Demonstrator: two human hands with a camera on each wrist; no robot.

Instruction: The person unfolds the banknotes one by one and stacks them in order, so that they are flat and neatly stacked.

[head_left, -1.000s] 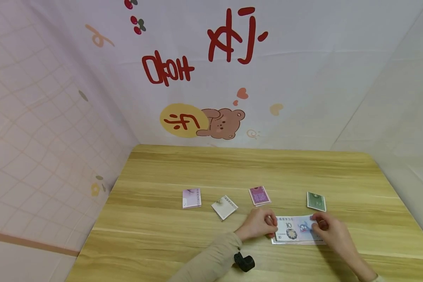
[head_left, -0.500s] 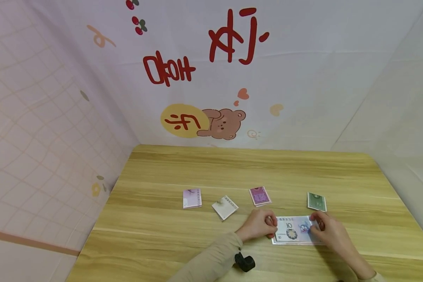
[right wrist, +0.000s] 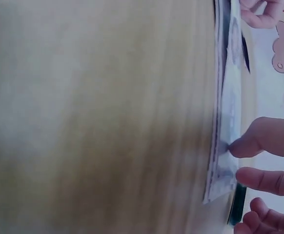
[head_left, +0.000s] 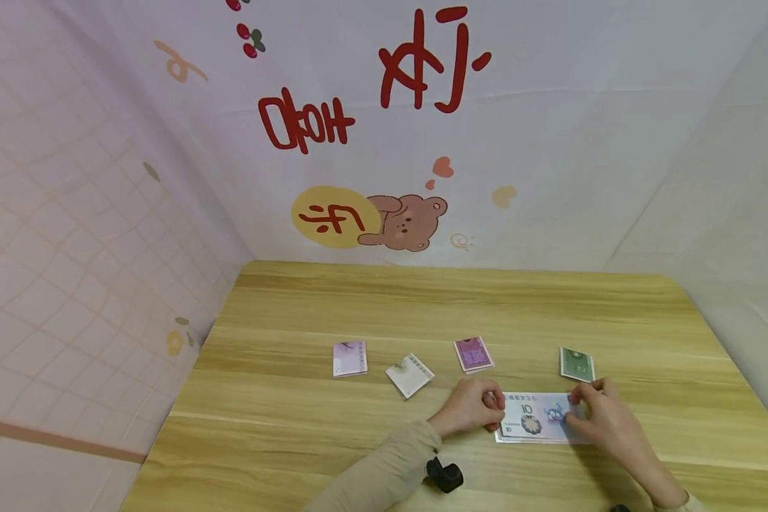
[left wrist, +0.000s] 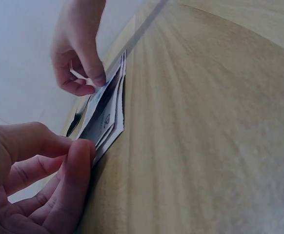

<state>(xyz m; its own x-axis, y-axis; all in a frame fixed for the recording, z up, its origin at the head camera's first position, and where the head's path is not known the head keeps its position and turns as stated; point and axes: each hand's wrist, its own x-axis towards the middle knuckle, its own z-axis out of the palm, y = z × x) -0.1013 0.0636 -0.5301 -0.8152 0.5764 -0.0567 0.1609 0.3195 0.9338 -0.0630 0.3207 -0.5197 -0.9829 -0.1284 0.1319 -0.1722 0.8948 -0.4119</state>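
Pale paper: ten note [head_left: 531,416] between left hand [head_left: 470,409] and right hand [head_left: 608,419]

Leftmost on the wood-grained bench [head_left: 262,427] lies a lilac folded note [head_left: 350,358], nearly square to the person. Just right of it sits a cream folded note [head_left: 409,375], turned askew. A beige sleeve [head_left: 384,466] comes in from below; a black object [head_left: 444,476], hard to identify, shows just beside its cuff. Farther up the bench, beyond the left hand, is a magenta folded note [head_left: 473,354], slightly tilted.

Next comes the left hand, its thumb and forefinger pinching the left end of the ten note — the remaining fingers curl in. The ten note lies right of centre near the person, over a paper stack [head_left: 508,440] whose edges peek out below it. From the left wrist, a dark gap opens between the ten note and the sheets beneath.

At the right end, the thumb and forefinger of the right hand touch the ten note, tips a little apart in the right wrist view — whether they pinch it or merely rest there, I cannot tell. Just beyond that hand lies a green folded note [head_left: 577,363].
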